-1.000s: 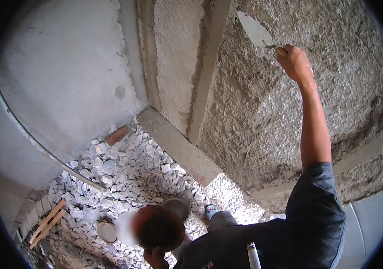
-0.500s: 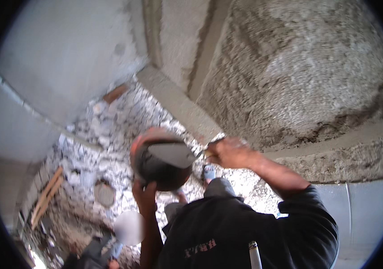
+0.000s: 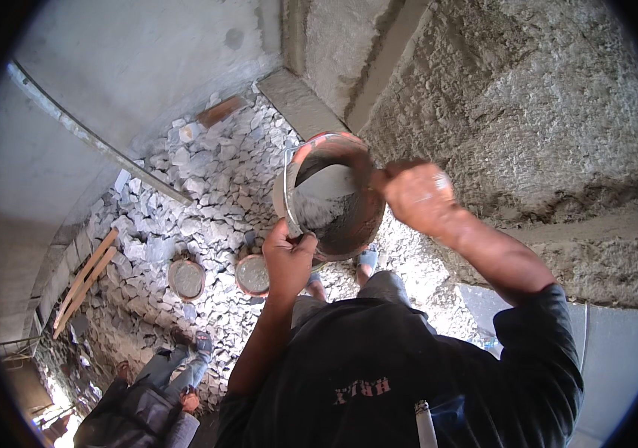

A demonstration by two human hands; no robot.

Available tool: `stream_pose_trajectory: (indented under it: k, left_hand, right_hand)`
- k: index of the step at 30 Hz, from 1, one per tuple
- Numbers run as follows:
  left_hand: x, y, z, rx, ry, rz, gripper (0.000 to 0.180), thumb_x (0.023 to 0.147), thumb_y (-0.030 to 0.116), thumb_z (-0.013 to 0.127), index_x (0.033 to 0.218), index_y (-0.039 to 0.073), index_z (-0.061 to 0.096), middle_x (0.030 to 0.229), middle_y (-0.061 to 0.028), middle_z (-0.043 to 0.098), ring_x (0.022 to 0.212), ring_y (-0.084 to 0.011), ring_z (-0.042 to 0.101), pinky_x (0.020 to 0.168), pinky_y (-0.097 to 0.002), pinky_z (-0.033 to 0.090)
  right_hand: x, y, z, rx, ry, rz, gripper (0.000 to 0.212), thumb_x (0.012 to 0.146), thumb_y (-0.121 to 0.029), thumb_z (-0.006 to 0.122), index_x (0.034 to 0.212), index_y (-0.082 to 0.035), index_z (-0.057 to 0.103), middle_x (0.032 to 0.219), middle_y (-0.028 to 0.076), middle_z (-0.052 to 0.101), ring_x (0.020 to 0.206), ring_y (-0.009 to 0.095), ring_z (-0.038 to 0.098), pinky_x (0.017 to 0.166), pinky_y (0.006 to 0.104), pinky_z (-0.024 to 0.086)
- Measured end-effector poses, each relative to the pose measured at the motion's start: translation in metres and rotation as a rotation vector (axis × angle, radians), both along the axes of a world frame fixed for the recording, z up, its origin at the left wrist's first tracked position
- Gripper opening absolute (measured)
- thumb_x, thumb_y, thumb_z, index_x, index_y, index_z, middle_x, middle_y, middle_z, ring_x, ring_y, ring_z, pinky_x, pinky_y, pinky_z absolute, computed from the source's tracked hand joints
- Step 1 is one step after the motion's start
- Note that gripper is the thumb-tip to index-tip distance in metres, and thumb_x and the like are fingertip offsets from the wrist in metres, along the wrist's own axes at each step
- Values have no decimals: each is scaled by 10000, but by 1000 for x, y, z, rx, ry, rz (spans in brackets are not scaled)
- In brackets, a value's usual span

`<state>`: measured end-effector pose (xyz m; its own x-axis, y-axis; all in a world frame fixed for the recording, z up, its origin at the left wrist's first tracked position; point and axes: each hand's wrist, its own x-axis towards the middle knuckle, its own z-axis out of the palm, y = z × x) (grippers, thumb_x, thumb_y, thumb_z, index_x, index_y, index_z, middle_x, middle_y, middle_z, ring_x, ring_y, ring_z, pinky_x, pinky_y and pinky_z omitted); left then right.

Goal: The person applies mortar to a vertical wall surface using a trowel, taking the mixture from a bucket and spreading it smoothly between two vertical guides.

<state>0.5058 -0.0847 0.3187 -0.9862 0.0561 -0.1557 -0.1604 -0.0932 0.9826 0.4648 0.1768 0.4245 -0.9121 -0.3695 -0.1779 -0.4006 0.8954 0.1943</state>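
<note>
Mortar pan (image 3: 334,196), a round reddish bowl with grey wet mortar (image 3: 324,203) lying in it, is held up in front of the person's chest, tilted so its open mouth faces them and the rough plastered wall (image 3: 528,97) to the right. That tilt, I'd judge, keeps the mix within easy reach of the tool hand and close to the wall being coated.

Left hand (image 3: 289,257) grips the pan's lower rim from beneath, its fingers (image 3: 305,240) curled tight over the edge with the thumb hooked alongside, carrying the weight. Right hand (image 3: 417,196) reaches in from the wall side, closed into a fist round the handle of a trowel (image 3: 334,190); the flat grey blade lies inside the pan against the mortar. The knuckles are bunched, no fingers spread.

Below, well apart from the pan, the floor is a bed of broken pale stones (image 3: 192,179), with two more round pans (image 3: 186,278) resting on it and some wooden strips (image 3: 84,280) to the left. Another person (image 3: 147,399) crouches at the lower left.
</note>
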Motion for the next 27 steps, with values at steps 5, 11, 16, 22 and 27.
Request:
stream_pose_trajectory:
  k: [5,11,16,22,27]
  left_hand:
    - [1,0,-11,17,36,1,196,863,-66,633,1049,-23,676,857,-17,699,716,-48,626,618,-254,527]
    - [3,-6,-8,-30,-91,-48,202,868,-69,623,1058,-26,676,854,-21,699,713,-42,612,628,-232,507]
    - [2,8,2,22,-25,-9,176,868,-72,619,1025,-16,675,850,-15,681,708,-43,590,627,-226,483]
    - [7,4,-29,-232,108,-18,169,858,-49,642,1021,-17,668,856,-2,668,742,-51,585,669,-242,487]
    - [3,-10,-13,-12,-35,46,155,862,-39,654,1012,-2,669,843,1,668,727,-53,597,653,-249,497]
  right_hand:
    - [3,-12,5,-62,-478,-249,293,1010,-243,538,1067,-53,753,951,177,763,867,402,756,805,489,610]
    - [8,25,-7,589,376,469,217,849,-110,633,1021,21,653,839,149,626,813,298,669,675,495,591]
    - [10,28,-19,419,74,163,286,875,-205,669,1077,-3,686,941,193,671,885,331,706,759,498,598]
    - [58,3,-81,-506,-506,-440,327,961,-309,692,1127,-29,731,951,199,726,817,310,708,790,403,580]
    - [96,-11,-92,-1062,-360,-598,235,908,-155,802,1040,22,725,741,131,661,687,133,571,687,354,521]
